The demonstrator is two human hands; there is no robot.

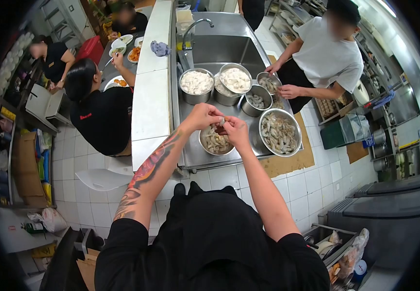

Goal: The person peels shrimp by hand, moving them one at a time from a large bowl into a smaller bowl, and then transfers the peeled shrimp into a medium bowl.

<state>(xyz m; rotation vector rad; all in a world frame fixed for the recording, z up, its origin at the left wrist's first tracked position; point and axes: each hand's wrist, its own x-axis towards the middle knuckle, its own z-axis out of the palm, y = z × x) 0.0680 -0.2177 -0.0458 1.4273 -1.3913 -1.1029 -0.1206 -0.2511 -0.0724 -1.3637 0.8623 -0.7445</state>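
My left hand [204, 116] and my right hand [237, 132] meet above the near edge of the steel counter. Their fingertips are pinched together around a small greyish shrimp [222, 122], mostly covered by the fingers. Just below them is a metal bowl [215, 151] containing shrimp pieces or shells, partly hidden by my hands. To the right, a larger steel bowl [298, 140] is full of unpeeled shrimp [279, 132]. A steel pot [257, 110] behind my right hand has a few grey shrimp inside.
Metal containers of whitish food [197, 82] stand before the sink [229, 53] and its faucet [197, 23]. Across the counter at right, a co-worker in a white shirt [329, 53] holds a bowl of shrimp [268, 85]. A white tiled ledge [152, 97] borders the left side.
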